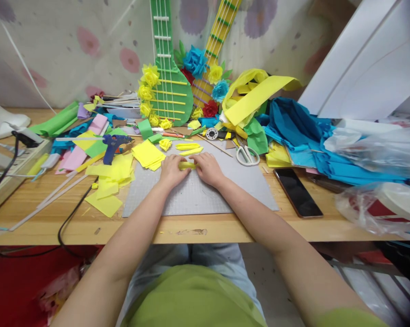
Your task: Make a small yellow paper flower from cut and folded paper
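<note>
Above the grey cutting mat (205, 195), my left hand (172, 171) and my right hand (208, 168) meet around a small yellow piece of paper (187, 165), which looks rolled or folded. Fingers of both hands are closed on its two ends, covering much of it. Just beyond my fingers lie narrow folded yellow paper strips (188, 149). A stack of yellow paper squares (148, 154) rests to the left of my left hand, with a yellow paper flower (165, 144) behind it. White-handled scissors (247, 156) lie at the mat's right rear.
A blue glue gun (113, 147) stands among paper scraps on the left, its black cable (68, 218) crossing the table. Green (174, 91) and yellow (222, 27) paper-covered lutes lean at the back. A phone (297, 192), blue crepe paper (293, 122) and a bagged tub (385, 204) are right.
</note>
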